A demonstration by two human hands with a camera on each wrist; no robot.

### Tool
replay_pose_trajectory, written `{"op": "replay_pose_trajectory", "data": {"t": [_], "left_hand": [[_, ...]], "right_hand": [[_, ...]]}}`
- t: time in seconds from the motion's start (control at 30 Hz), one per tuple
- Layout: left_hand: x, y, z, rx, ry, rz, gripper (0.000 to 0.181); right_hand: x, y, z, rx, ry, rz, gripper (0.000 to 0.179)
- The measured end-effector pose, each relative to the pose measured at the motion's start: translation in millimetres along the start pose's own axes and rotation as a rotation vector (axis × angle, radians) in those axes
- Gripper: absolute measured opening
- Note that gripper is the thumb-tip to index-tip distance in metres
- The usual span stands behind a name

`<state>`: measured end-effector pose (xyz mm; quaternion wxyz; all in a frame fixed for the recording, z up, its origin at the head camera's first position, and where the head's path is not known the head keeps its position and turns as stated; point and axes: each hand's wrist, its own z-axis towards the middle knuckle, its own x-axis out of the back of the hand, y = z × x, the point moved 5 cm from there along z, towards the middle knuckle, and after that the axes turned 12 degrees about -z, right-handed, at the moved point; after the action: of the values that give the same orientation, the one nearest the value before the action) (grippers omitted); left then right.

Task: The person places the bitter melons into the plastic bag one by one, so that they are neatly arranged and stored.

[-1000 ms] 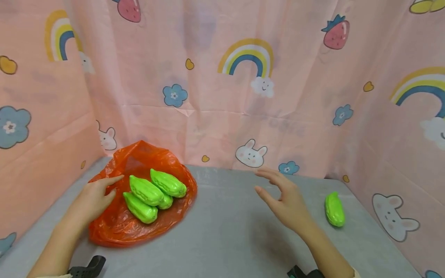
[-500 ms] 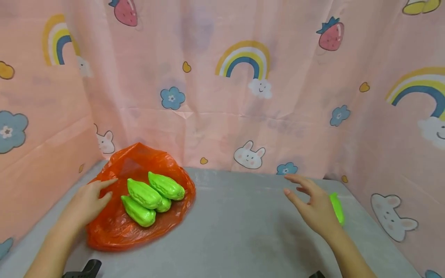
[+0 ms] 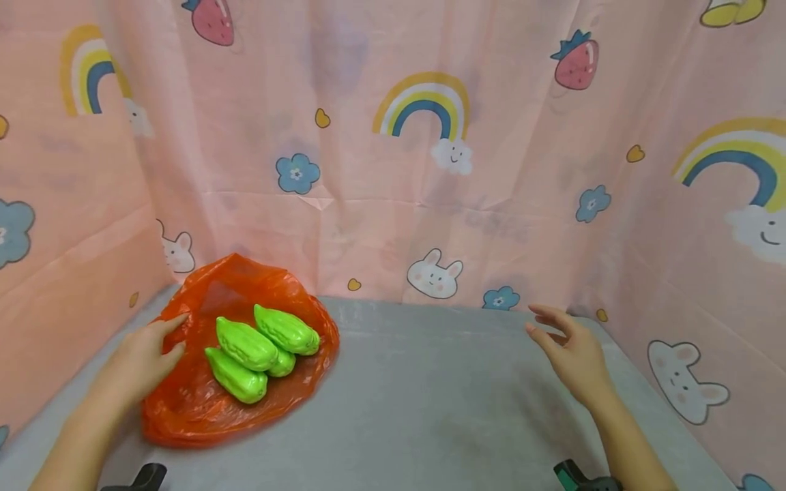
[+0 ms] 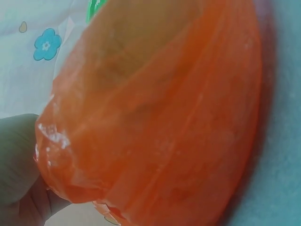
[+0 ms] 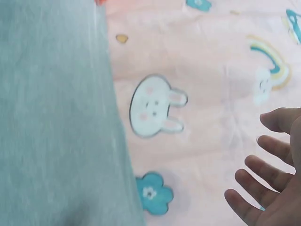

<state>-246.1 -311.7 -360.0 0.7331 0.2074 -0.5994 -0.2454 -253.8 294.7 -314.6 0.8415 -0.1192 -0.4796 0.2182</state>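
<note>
An orange-red plastic bag [image 3: 184,409] lies with its mouth open at the left of the table, and several bright green, glossy, ridged fruits [image 3: 245,343], like toy bitter melons, rest inside it. My left hand [image 3: 132,361] holds the bag's left rim, index finger and thumb apart over the plastic; in the left wrist view the orange film [image 4: 155,141] covers most of the fingers. On the right, my right hand [image 3: 577,354] is raised over the table, its fingers [image 5: 268,172] relaxed and spread with nothing between them. It covers the place where another green fruit lay.
The grey table [image 3: 417,382] runs between the bag and my right hand. Pink cloth [image 3: 368,225] printed with rainbows, bunnies and flowers hangs along the back and both sides. Dark wrist-camera mounts [image 3: 586,477] show at the lower edge.
My right hand has moved right, from mid-table to over the lone green fruit, which it now hides. My left hand stays at the bag's rim. The whole head view has shifted slightly.
</note>
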Motion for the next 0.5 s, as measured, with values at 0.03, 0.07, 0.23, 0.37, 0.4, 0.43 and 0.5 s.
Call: {"op": "replay_pose_trajectory", "data": {"t": [0.03,0.07,0.23,0.37,0.4,0.43,0.5], "left_hand": [[0.7,-0.1,-0.1,-0.004,0.004,0.003,0.059],[1.2,0.1,-0.2,-0.01,0.01,0.005,0.059],[4.0,0.5,-0.9,-0.024,0.035,0.002,0.059],[5.3,0.4,-1.2,-0.027,0.039,0.002,0.058],[5.3,0.4,-1.1,-0.026,0.037,0.001,0.058],[5.1,0.4,-0.9,-0.025,0.035,-0.001,0.058],[4.7,0.4,-0.7,-0.021,0.033,-0.004,0.058]], "right_hand": [[-0.1,5.3,0.4,-0.018,-0.005,-0.017,0.042],[-0.1,10.5,0.9,-0.035,-0.01,-0.03,0.043],[-4.0,33.2,2.2,-0.092,-0.058,-0.077,0.049],[-8.3,49.8,1.6,-0.139,-0.076,-0.12,0.052],[-8.9,53.8,1.2,-0.156,-0.073,-0.128,0.052],[-9.3,57.7,0.8,-0.172,-0.067,-0.134,0.053],[-9.8,65.5,0.1,-0.206,-0.051,-0.153,0.053]]}}
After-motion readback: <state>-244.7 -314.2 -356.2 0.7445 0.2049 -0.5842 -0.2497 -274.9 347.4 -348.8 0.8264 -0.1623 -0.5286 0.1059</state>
